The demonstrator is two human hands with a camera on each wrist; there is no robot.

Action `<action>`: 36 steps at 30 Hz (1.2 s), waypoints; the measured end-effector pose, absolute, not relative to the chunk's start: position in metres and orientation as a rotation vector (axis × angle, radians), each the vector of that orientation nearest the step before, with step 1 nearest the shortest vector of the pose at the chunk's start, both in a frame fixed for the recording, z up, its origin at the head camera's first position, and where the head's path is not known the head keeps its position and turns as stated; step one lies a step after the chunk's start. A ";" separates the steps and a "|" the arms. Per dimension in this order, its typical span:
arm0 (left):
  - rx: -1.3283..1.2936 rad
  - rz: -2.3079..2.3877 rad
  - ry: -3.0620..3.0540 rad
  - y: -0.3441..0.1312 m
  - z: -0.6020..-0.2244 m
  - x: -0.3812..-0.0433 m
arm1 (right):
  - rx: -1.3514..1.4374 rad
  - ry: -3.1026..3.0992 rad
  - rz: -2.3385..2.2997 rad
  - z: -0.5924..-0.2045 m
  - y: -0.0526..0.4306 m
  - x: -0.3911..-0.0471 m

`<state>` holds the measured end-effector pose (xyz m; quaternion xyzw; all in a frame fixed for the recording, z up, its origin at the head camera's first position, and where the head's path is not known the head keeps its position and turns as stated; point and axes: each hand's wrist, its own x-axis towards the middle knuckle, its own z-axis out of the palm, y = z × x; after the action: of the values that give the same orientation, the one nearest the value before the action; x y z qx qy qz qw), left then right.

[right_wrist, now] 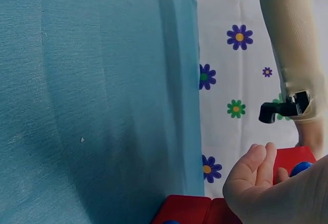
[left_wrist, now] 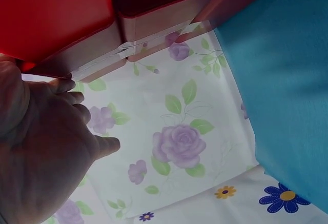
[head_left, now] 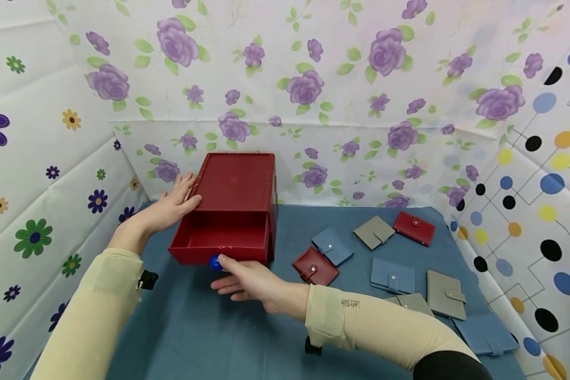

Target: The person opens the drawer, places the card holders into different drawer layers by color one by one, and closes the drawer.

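A red drawer box (head_left: 237, 182) stands at the back left of the table, its top drawer (head_left: 218, 255) pulled out toward me. On that drawer's front is a round blue knob (head_left: 215, 263). My right hand (head_left: 256, 282) is at the knob, thumb tip right against it, while the other fingers extend loosely below and in front. Against the box's upper left edge rests my left hand (head_left: 171, 203), its fingers spread along the side. The left wrist view shows the left hand (left_wrist: 46, 137) close beside the red box wall (left_wrist: 56, 16).
To the right lie several snap-closure wallets: a red one (head_left: 315, 266), a blue one (head_left: 332, 246), a grey one (head_left: 373, 232) and another red one (head_left: 414, 228). A lower blue knob (right_wrist: 170, 222) shows in the right wrist view. Patterned cloth walls (head_left: 313, 79) enclose the table (head_left: 247, 338).
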<state>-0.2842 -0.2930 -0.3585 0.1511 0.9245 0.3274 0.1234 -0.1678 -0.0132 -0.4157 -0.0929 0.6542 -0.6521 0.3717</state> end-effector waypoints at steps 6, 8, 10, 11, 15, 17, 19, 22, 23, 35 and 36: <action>0.437 0.963 2.691 -0.293 -0.360 -0.285 | -0.239 1.680 -1.675 -0.417 -0.012 -0.167; 0.436 0.968 2.688 -0.293 -0.361 -0.285 | -0.253 1.680 -1.669 -0.417 -0.011 -0.167; 0.436 0.971 2.687 -0.293 -0.361 -0.285 | -0.273 1.676 -1.661 -0.417 -0.010 -0.168; 0.436 0.974 2.687 -0.293 -0.361 -0.285 | -0.287 1.675 -1.654 -0.417 -0.009 -0.168; 0.438 0.981 2.683 -0.292 -0.360 -0.284 | -0.319 1.655 -1.628 -0.418 -0.005 -0.169; 0.439 0.987 2.680 -0.292 -0.359 -0.284 | -0.328 1.649 -1.620 -0.419 -0.003 -0.170; 0.441 0.988 2.680 -0.292 -0.359 -0.284 | -0.333 1.641 -1.612 -0.420 0.000 -0.171; 0.441 0.989 2.682 -0.293 -0.360 -0.285 | -0.341 1.638 -1.604 -0.421 0.004 -0.173; 0.440 0.989 2.682 -0.293 -0.360 -0.285 | -0.344 1.636 -1.602 -0.421 0.005 -0.174; 0.442 1.020 2.665 -0.293 -0.359 -0.282 | -0.471 1.658 -1.462 -0.429 0.030 -0.180; 0.439 1.022 2.665 -0.293 -0.358 -0.281 | -0.466 1.660 -1.463 -0.430 0.032 -0.181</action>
<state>-0.2814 -0.2931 -0.3585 0.1508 0.9154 0.3510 0.1266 -0.1807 0.0319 -0.4295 -0.1866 0.6642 -0.5854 0.4259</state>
